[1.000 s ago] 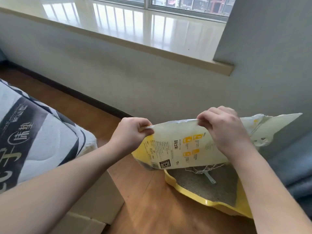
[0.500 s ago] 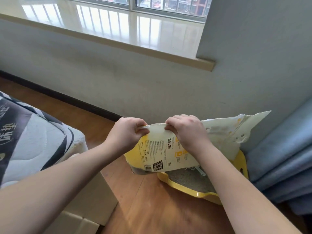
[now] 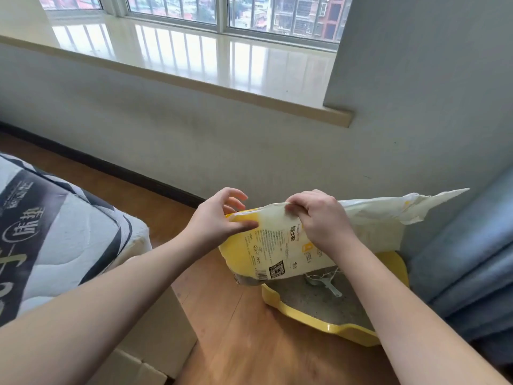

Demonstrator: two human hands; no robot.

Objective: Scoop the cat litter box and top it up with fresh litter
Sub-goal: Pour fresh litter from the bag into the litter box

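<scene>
Litter bag point(image 3: 280, 245): a soft plastic sack, glossy, yellow at its left end and lower edge and cream-white across the printed face; it lies on its side, held above the left end of the litter box.
Long axis: runs from about 9 o'clock to 3 o'clock, the plump rounded end to the left, the crumpled, torn white end trailing to the right towards the curtain.
Printing: columns of small text turned sideways, a QR code and a barcode near the lower edge, a small yellow square mark; the characters are too small to read.
Right hand point(image 3: 322, 220): fingers curled over the upper edge of the bag, pinching the film into a ridge.
Left hand point(image 3: 219, 220): at 9 o'clock of the bag, thumb pressed flat on the yellow end, the fingers spread and lifted off the film, grasping nothing.
Litter box point(image 3: 327, 326): a yellow moulded plastic tray with a rounded, wavy rim, on the wooden floor at 5 o'clock of the bag, filled with grey, grainy litter.
Scoop point(image 3: 323, 283): pale grey, lying on the litter just under the bag, handle pointing to 4 o'clock.
Mattress point(image 3: 55, 240): quilted, white and grey with black bands and large printed characters, at 9 o'clock.
Curtain point(image 3: 466, 259): blue folds at 3 o'clock, beside the box.
Window sill point(image 3: 194, 59): polished, pale, reflecting the panes.
</scene>
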